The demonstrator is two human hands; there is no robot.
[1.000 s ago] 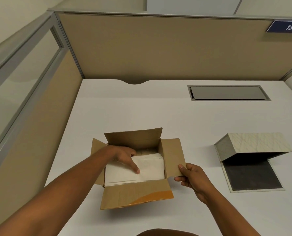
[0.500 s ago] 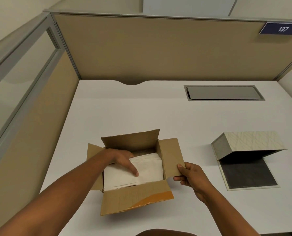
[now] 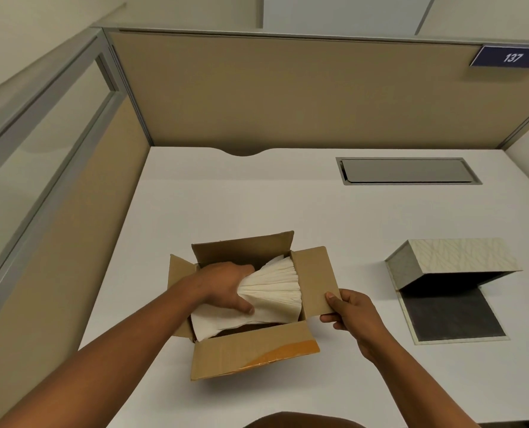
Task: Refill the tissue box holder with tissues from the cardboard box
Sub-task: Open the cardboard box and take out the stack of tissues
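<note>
An open cardboard box (image 3: 251,353) sits on the white desk near the front, its flaps spread. Inside it lies a stack of white tissues (image 3: 272,291). My left hand (image 3: 226,285) is in the box and grips the stack, which bends and fans out at its right end, raised off the box floor. My right hand (image 3: 352,313) pinches the corner of the box's right flap. To the right stands the tissue box holder (image 3: 451,257), a cream patterned cover tipped up off its dark base panel (image 3: 451,316), with no tissues visible in it.
The white desk (image 3: 257,196) is enclosed by tan cubicle panels at the back and left. A grey cable hatch (image 3: 405,170) is set into the desk at the back right. A blue sign reading 137 (image 3: 510,57) hangs on the back panel.
My left hand has closed around the tissue stack and lifted it, so the stack now bends and fans. My right hand keeps hold of the right flap.
</note>
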